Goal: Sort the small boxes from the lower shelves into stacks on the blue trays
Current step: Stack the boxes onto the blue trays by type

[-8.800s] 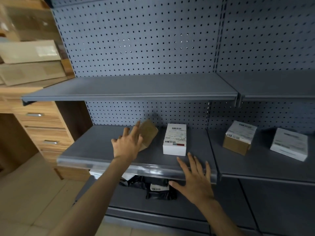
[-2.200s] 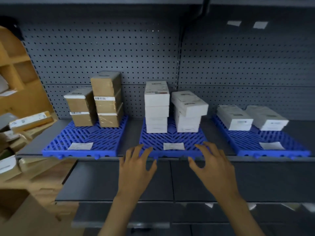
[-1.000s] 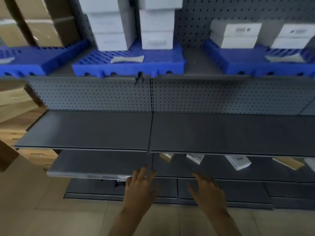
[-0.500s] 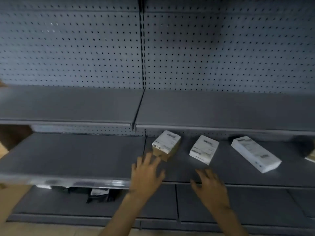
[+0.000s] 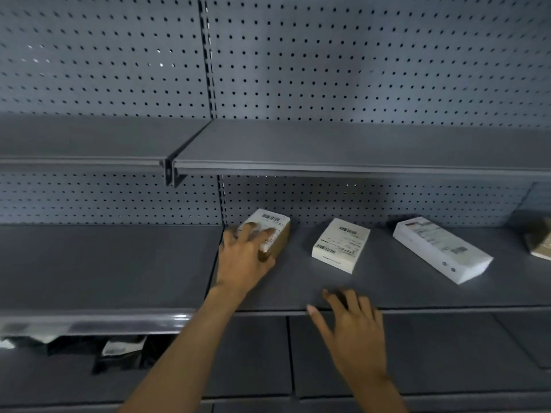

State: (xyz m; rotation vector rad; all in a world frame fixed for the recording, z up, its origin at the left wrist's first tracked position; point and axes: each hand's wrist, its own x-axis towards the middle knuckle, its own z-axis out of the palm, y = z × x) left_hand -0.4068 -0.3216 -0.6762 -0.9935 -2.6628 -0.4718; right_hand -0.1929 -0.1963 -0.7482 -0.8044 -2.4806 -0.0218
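A small brown box with a white barcode label (image 5: 275, 226) lies on the grey lower shelf (image 5: 104, 269), close to the pegboard. My left hand (image 5: 244, 260) grips it, fingers spread over its top and thumb against its near side. My right hand (image 5: 350, 332) hovers open at the shelf's front edge, holding nothing. To the right a small white box (image 5: 341, 244) lies on the same shelf, and beyond it a longer white box (image 5: 441, 248). No blue tray is in view.
A tan box (image 5: 541, 244) is cut off at the right edge. A bare grey shelf (image 5: 328, 144) hangs just above. Black packets (image 5: 119, 353) lie on the shelf below, at the left. Pegboard (image 5: 357, 70) backs everything.
The view has dropped from the blue trays to the lower shelf. My left hand has reached forward onto the brown box; my right hand stays at the shelf edge.
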